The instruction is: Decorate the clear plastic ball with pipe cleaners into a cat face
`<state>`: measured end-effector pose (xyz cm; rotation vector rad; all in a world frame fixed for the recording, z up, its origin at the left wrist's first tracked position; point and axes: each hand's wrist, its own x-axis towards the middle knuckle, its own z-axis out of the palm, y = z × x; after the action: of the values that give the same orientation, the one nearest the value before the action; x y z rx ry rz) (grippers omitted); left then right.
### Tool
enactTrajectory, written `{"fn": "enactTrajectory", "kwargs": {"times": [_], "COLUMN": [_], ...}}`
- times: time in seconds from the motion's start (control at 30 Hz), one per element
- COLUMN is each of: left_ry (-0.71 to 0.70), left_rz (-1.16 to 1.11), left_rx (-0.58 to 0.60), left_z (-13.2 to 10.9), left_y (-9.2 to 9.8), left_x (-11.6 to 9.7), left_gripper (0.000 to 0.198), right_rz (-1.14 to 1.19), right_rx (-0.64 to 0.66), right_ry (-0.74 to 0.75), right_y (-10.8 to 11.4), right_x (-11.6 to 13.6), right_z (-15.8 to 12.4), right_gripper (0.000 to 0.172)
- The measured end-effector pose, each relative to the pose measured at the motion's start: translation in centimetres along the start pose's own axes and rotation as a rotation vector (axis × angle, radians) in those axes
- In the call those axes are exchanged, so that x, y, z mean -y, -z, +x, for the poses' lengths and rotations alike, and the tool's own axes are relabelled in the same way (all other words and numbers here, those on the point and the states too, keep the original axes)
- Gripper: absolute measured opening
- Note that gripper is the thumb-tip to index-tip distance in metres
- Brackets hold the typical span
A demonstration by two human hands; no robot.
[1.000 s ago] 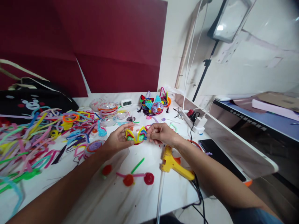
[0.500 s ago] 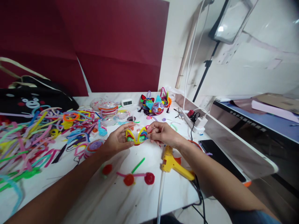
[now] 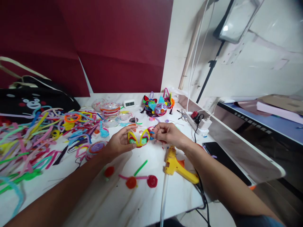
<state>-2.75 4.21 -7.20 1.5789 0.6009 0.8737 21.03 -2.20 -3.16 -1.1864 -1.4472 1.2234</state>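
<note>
Fuzzy wire toy [image 3: 139, 138] held in both hands, middle of the frame, just above the table [image 3: 142, 201].

It looks light, soft and bendy, so it is likely best held by its round bottom, not its thin yellow loops. The left hand [image 3: 118, 143] curls around its left side. The right hand [image 3: 167, 135] pinches its right edge with the fingertips. A yellow glue gun [image 3: 176, 164] lies lower right. Since a second ago, hardly anything has moved.

You're at a hobby craft corner. Pipe cleaners [image 3: 35, 135] heap the tabletop [image 3: 132, 205] left of your fingers [image 3: 156, 131]. A glue gun [image 3: 176, 165] lies near them, with finished figures [image 3: 157, 105] beyond.
</note>
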Motion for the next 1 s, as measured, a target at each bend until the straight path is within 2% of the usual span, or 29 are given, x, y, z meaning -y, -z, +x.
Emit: {"fn": "enactTrajectory", "kwargs": {"times": [0.13,0.27,0.5,0.7,0.87,1.0], "left_ry": [0.050,0.085,0.128,0.141,0.197,0.296], "left_rz": [0.020,-0.010,0.004,-0.016,-0.164,-0.376], "left_rx": [-0.057,-0.085,-0.114,-0.132,-0.107,-0.098], "left_z": [-0.2,-0.3,-0.3,-0.2,-0.4,-0.7], "left_y": [-0.2,-0.6,-1.0,-0.9,-0.7,-1.1], "left_x": [-0.8,-1.3,-1.3,-0.6,-0.9,-2.3], "left_gripper": [0.061,0.055,0.047,0.046,0.039,0.034], "right_rz": [-0.125,-0.202,0.033,0.007,0.016,0.168], "right_rx": [-0.038,-0.137,-0.228,-0.155,-0.147,-0.001], "right_ry": [-0.013,0.013,-0.041,-0.017,0.040,0.054], "right_y": [1.8,2.7,1.2,0.3,-0.2,-1.0], "right_x": [-1.0,-1.7,-0.4,0.1,0.1,0.3], "right_z": [-0.7,-1.1,-2.0,-2.0,-1.9,-2.2], "right_gripper": [0.022,0.012,0.025,0.011,0.015,0.020]}}
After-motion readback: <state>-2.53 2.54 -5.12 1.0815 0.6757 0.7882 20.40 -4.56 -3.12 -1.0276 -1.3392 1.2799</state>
